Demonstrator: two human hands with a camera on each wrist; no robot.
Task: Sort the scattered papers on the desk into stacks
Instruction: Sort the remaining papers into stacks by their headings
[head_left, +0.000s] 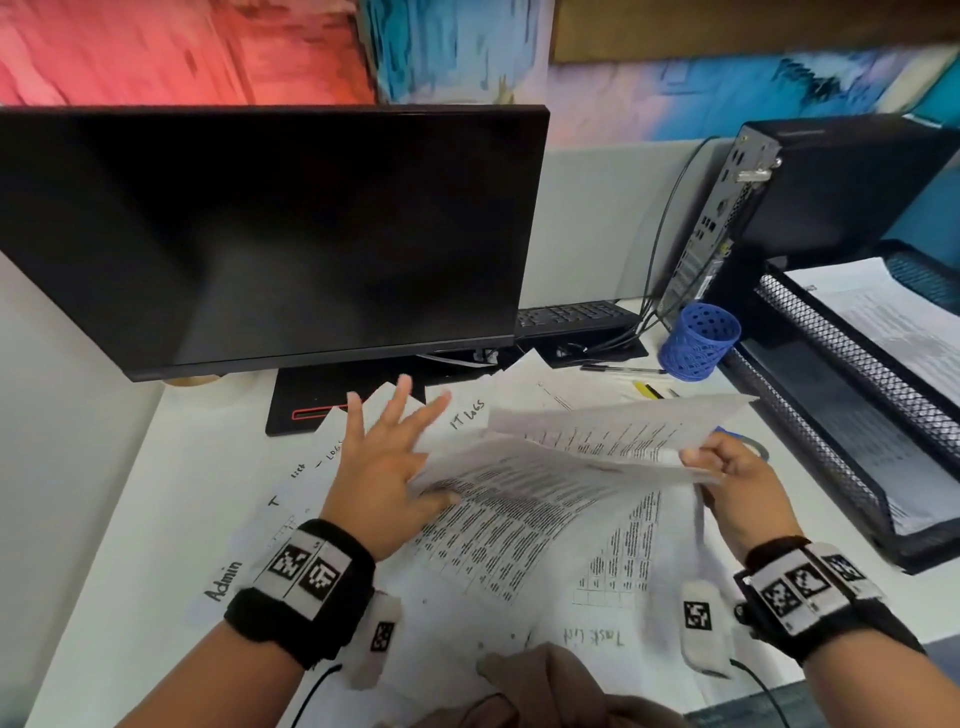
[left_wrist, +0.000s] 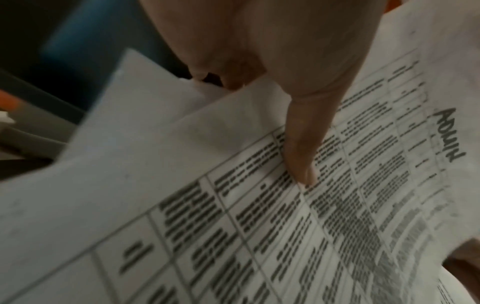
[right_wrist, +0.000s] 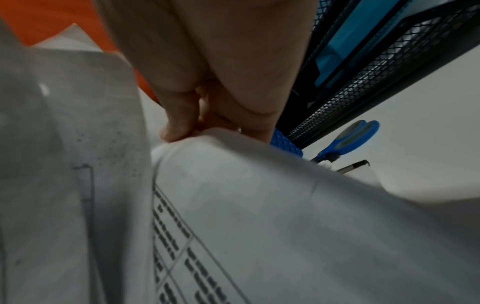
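Printed table sheets (head_left: 597, 447) are lifted off the desk between both hands. My right hand (head_left: 727, 467) pinches their right edge; the right wrist view shows its fingertips (right_wrist: 179, 129) clamped on the paper (right_wrist: 259, 205). My left hand (head_left: 395, 447) is at their left end, fingers spread and straight behind the sheets, thumb (left_wrist: 303, 144) lying flat on a sheet marked ADMIN (left_wrist: 259, 226). More papers (head_left: 618, 561) lie scattered underneath, with handwritten labels such as Admin (head_left: 223, 579), IT Logs (head_left: 467, 415) and Task List (head_left: 592, 636).
A dark monitor (head_left: 270, 234) stands at the back, with a keyboard (head_left: 571, 314) behind it. A blue mesh pen cup (head_left: 698, 340), pens (head_left: 623, 370) and a computer tower (head_left: 810, 182) are at the back right. A black mesh paper tray (head_left: 831, 405) holds sheets on the right. Blue scissors (right_wrist: 348, 139) lie near it.
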